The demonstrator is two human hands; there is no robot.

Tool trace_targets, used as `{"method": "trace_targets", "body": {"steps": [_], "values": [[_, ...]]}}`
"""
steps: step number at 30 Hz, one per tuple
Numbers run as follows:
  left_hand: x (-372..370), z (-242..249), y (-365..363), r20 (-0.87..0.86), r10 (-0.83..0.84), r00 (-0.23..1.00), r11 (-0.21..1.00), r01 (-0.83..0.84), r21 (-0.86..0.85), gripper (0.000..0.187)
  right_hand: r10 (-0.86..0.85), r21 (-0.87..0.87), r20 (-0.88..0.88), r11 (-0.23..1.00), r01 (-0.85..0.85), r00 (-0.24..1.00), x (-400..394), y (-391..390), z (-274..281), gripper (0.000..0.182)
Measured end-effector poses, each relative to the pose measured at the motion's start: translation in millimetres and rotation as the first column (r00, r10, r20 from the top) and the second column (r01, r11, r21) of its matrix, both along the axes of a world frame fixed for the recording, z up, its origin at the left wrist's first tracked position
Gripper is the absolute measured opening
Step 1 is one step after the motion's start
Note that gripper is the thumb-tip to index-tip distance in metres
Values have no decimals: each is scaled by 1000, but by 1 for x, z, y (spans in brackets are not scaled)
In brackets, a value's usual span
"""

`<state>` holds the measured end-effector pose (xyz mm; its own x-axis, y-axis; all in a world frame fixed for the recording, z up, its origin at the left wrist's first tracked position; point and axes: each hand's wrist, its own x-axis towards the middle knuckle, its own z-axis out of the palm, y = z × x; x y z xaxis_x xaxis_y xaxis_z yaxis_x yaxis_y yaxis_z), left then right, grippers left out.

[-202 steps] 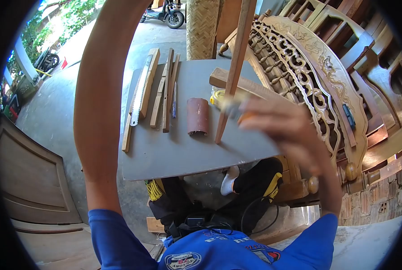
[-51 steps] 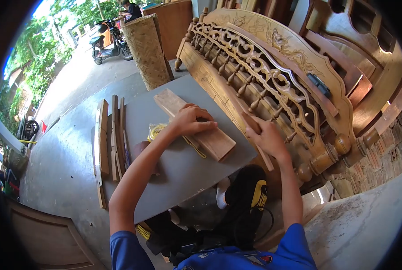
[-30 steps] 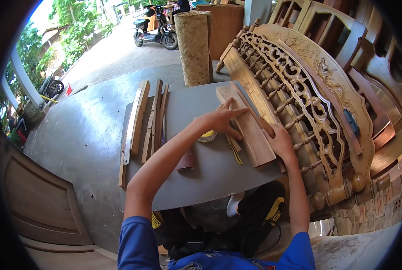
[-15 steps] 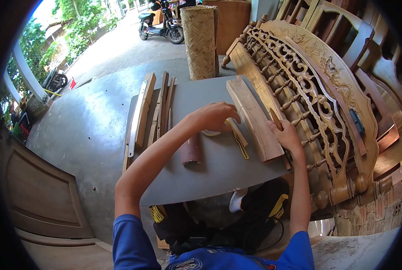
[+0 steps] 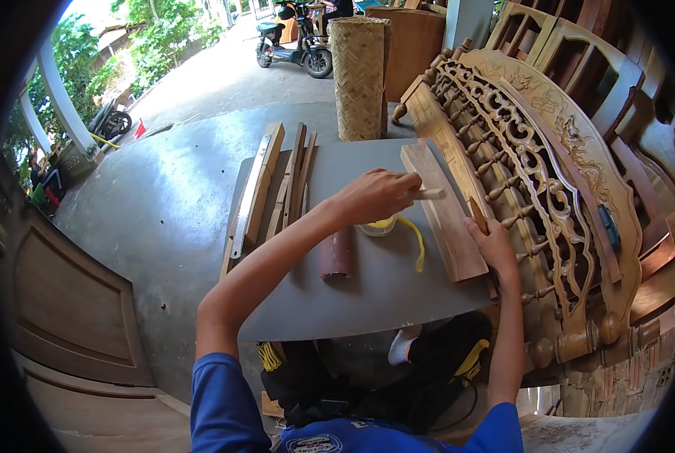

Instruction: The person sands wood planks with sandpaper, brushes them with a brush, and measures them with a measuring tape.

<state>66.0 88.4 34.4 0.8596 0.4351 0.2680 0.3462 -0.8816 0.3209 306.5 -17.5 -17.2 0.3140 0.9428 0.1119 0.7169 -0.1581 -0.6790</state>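
Note:
My left hand is closed around a short pale stick, held above the table near a thick wooden board. A round pale item with yellow in it lies beneath that hand, partly hidden. Beside it is a yellow strip. At the board's right side, my right hand grips a narrow brown wooden piece; its lower part is hidden by the fingers. A dark red curved piece rests left of the yellow strip.
On the grey table, a metal ruler and several wooden strips lie at the left. A carved wooden headboard leans close on the right. Behind the table stands a rolled woven mat; farther back is a scooter.
My left hand has closed on the pale stick, lifted it off the table and brought it over the board. My right hand keeps its grip. The whole view has shifted slightly.

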Motion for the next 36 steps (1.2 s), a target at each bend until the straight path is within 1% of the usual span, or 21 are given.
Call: {"method": "trace_targets", "body": {"steps": [3, 4, 7, 8, 9, 11, 12, 15, 18, 21, 24, 26, 27, 30, 33, 36], "values": [[-5, 7, 2, 259, 63, 964, 998, -54, -39, 17, 6, 11, -22, 1000, -6, 1000, 0, 0, -2, 45], [-9, 11, 5, 271, 81, 959, 997, -75, -32, 24, 3, 8, -27, 1000, -3, 1000, 0, 0, -2, 46], [-23, 19, 1, 89, 155, 984, 986, -149, -68, 41, -9, -21, -26, 1000, 9, 1000, -2, -2, 4, 46], [-26, 1, 4, 110, 118, 987, 992, -122, 27, 59, -12, -34, -23, 999, 11, 1000, -5, -2, 6, 46], [-28, -3, -3, -23, 160, 987, 987, -159, 36, 62, -16, -36, -4, 999, 16, 1000, -6, -2, 6, 47], [-29, -8, -11, -281, 229, 932, 974, -217, 71, 67, -34, -36, 35, 999, 35, 999, -7, -3, 8, 47], [-28, -11, -11, -292, 247, 924, 968, -226, 104, 69, -28, -24, 33, 999, 29, 999, -5, -3, 7, 47], [-25, -14, -8, -303, 304, 903, 952, -285, 107, 68, -20, 8, 27, 1000, 20, 999, -3, -2, 2, 47], [-27, -14, -4, -330, 235, 914, 972, -228, 59, 69, -20, 17, 25, 1000, 19, 999, -4, -2, 3, 47], [-29, -16, -2, -327, 241, 914, 970, -234, 61, 70, -24, -2, 31, 1000, 24, 999, -4, -2, 2, 46], [-29, -14, -1, -328, 243, 913, 969, -240, 50, 65, -27, 0, 38, 1000, 27, 999, -3, -1, 0, 45], [-25, -12, -2, -313, 286, 906, 956, -290, 36, 59, -21, -8, 26, 1000, 21, 999, -4, -2, 2, 45], [-22, -10, -1, -304, 309, 901, 949, -315, 30, 56, -19, 20, 26, 1000, 18, 999, -3, -2, 2, 45], [-7, -3, 0, -106, 349, 931, 933, -356, -51, 52, -15, 83, 32, 996, 12, 999, -2, 0, -6, 47], [19, 17, -1, -42, 382, 923, 918, -385, -93, 54, -26, 100, 30, 995, 23, 999, 0, 1, -9, 48], [53, 14, 6, 107, 327, 939, 945, -328, -15, 59, -20, 82, -8, 996, 21, 1000, -3, 0, -7, 49]]}}
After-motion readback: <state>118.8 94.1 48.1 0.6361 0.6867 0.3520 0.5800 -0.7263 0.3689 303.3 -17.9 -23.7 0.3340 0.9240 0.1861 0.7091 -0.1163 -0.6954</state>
